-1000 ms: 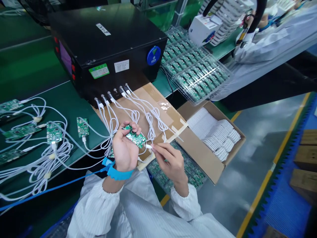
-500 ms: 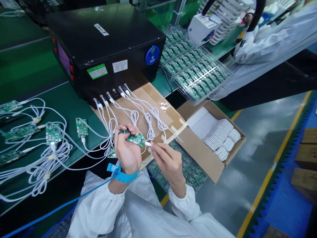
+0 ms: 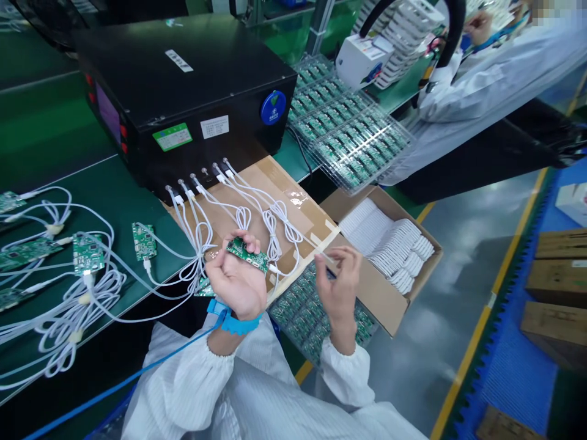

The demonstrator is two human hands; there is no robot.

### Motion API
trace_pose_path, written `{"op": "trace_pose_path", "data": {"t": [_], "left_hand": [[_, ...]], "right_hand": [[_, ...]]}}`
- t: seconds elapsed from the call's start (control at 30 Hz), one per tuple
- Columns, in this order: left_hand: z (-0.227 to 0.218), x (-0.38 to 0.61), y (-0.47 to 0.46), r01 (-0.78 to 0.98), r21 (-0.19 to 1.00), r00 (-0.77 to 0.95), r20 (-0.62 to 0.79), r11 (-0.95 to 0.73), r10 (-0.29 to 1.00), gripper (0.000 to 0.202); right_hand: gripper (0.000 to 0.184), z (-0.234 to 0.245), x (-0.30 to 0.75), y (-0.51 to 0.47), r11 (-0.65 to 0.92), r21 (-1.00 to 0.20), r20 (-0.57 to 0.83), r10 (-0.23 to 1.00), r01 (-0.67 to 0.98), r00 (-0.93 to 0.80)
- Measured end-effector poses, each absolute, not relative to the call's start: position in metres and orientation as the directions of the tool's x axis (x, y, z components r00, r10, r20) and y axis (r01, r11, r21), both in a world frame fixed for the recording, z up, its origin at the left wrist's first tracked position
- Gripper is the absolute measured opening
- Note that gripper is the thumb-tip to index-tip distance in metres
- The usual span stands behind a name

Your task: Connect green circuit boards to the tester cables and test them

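My left hand (image 3: 241,275), with a blue wrist strap (image 3: 238,324) around its wrist, holds a green circuit board (image 3: 247,254) between its fingers. A white cable plug (image 3: 275,269) sits in the board's right end, its cable looping up toward the black box. To the right, my right hand (image 3: 338,287) is apart from the board, its thumb and fingers separated with nothing between them. Beneath that hand lies a clear tray of circuit boards (image 3: 302,311). Part of another board (image 3: 204,287) shows just left of my left hand.
A black box (image 3: 183,91) feeds several white cables across a cardboard sheet (image 3: 261,177). More cabled boards (image 3: 88,253) lie on the left. At right are a carton (image 3: 398,311) of white parts, stacked board trays (image 3: 353,134) and a co-worker's sleeve (image 3: 481,91).
My right hand has let go of the white plug and moved right, its fingers parting. The plug stays in the board, which my left hand still holds. The view has shifted slightly.
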State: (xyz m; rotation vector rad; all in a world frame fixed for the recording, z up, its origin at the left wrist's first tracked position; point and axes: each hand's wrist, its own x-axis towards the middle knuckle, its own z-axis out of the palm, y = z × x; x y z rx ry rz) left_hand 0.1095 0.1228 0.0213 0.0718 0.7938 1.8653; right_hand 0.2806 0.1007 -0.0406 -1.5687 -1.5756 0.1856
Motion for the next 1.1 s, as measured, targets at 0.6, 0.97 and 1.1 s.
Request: {"op": "trace_pose_path", "data": {"t": [0.6,0.97,1.1], "left_hand": [[0.010,0.117,0.120,-0.600,0.800,-0.360,-0.237,-0.030,0.902,0.021],[0.009,0.105,0.117,-0.500,0.857,-0.213,-0.260,0.123,0.942,0.035],[0.008,0.105,0.118,-0.532,0.836,-0.198,-0.277,0.134,0.940,0.034]], "right_hand": [[0.032,-0.012,0.227,0.155,-0.104,-0.925,-0.100,0.995,-0.366,-0.031],[0.037,-0.012,0.203,0.147,-0.064,-0.920,-0.097,0.993,-0.388,0.067],[0.037,-0.015,0.202,0.148,-0.030,-0.932,-0.067,0.994,-0.361,0.091]]}}
